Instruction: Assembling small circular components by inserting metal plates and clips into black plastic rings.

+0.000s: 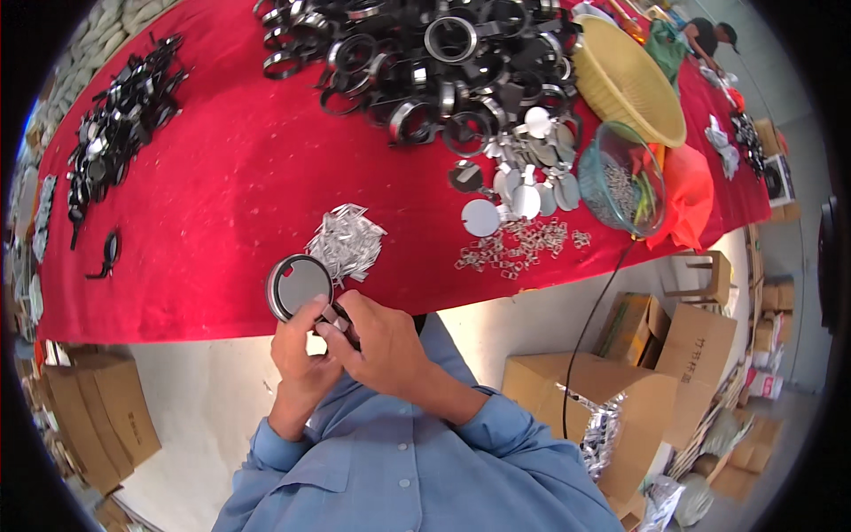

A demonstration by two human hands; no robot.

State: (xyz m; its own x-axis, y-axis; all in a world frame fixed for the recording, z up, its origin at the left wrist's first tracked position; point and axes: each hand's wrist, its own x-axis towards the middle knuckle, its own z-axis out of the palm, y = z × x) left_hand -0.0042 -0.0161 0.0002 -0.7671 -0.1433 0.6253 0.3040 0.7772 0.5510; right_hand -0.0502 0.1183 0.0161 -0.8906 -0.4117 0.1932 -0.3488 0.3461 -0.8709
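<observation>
Both my hands meet at the table's front edge on a round black-rimmed part (302, 285) with a flat grey disc inside and a small cut-out near its rim. My left hand (300, 348) grips its near side, thumb on the disc's edge. My right hand (381, 346) is closed round the short dark arm that sticks out toward me. A pale metal tab shows between my fingertips; the rest there is hidden. Just beyond the part lies a heap of thin silvery metal strips (347, 244). To the right are small wire clips (519, 248) and loose flat metal discs (481, 217).
A red cloth (230, 160) covers the table. Black ring parts (425, 71) pile up at the back; slimmer black parts (120, 133) lie far left. A yellow basket (634, 80) and glass bowl (612, 204) stand right. Cardboard boxes (576, 390) sit below; another person (705, 40) is far right.
</observation>
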